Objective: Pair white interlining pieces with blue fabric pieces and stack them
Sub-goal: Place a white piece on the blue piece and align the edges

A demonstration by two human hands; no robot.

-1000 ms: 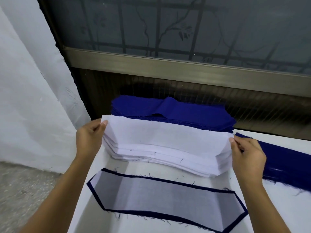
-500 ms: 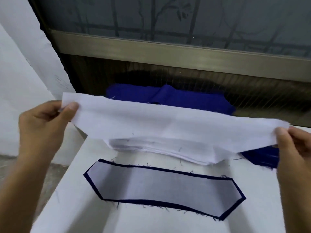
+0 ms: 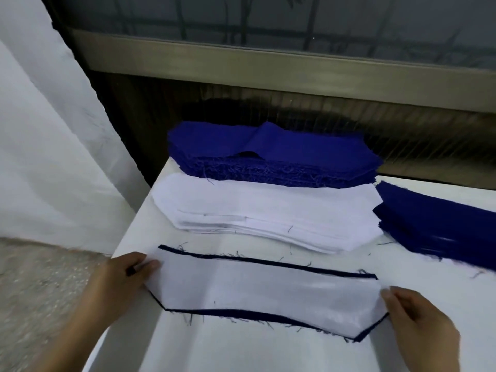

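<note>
Head view: the white piece (image 3: 268, 288), half a second ago stretched in the air above the white stack (image 3: 268, 210), now lies low in the frame on the tabletop (image 3: 228, 350), spread over the blue piece (image 3: 236, 313). The blue piece's dark edge shows along the top and the bottom. The left hand (image 3: 126, 272) pinches the white piece's left tip between thumb and fingers, and the right hand (image 3: 421, 318) pinches the right tip the same way. The white covers the blue at the left end, so the match looks not yet squared. The blue stack (image 3: 268, 151) sits in the upper middle, behind the white stack, and both look far from used up.
</note>
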